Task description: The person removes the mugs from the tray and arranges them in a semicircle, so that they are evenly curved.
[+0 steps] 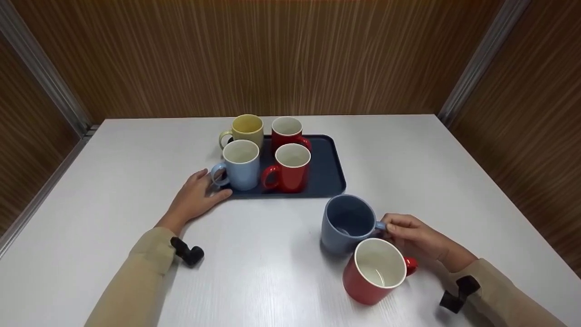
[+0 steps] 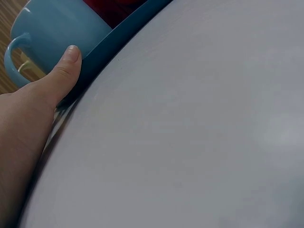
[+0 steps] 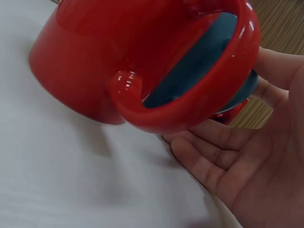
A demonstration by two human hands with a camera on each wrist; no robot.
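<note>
A glossy white worktop (image 1: pixel 272 272) is enclosed by brown wood-grain walls (image 1: pixel 272 54); the left hand (image 1: pixel 195 200) rests relaxed at centre-left, and the grey-blue ceramic mug's handle (image 1: pixel 380 225) is pinched by the right hand (image 1: pixel 415 238).

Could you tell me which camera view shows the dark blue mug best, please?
The head view: the dark blue mug shows whole, the right hand at its handle. The right wrist view shows only a sliver behind the red mug; the left wrist view, nothing.

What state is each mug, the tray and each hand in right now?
Yellow mug: upright, empty, on tray.
Back red mug: upright, on tray.
Light blue mug: upright, empty, on tray.
Front red mug: upright, empty, on tray.
Tray: flat on table, right part bare.
Dark blue mug: upright, off tray.
Near red mug: upright, off tray.
Left hand: thumb on tray edge.
Right hand: pinches dark blue mug's handle.
</note>
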